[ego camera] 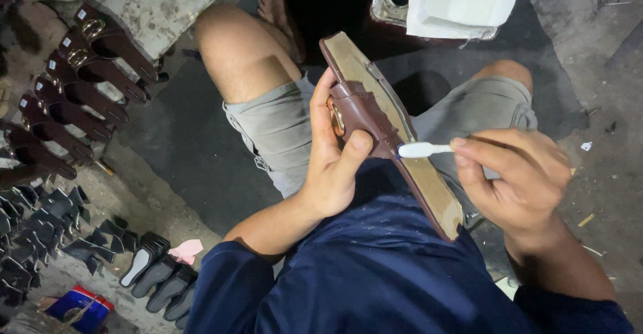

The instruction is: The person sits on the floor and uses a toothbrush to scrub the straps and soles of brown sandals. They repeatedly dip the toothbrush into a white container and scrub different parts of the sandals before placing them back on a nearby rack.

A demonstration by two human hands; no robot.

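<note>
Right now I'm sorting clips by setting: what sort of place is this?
Probably a small sandal-making workshop: the left hand holds a brown sandal, finished sandals line the floor, and black soles lie in rows.

The left hand is curling upward from a bent forearm in a dark blue sleeve pushed back toward the elbow, its thumb pressing flat on one side and its fingers wrapping behind in a firm grasp. The right hand is reaching in from the right, wrist bare, fingers bunching together in a pinch with knuckles facing up. Both bare knees are spreading apart below.
</note>
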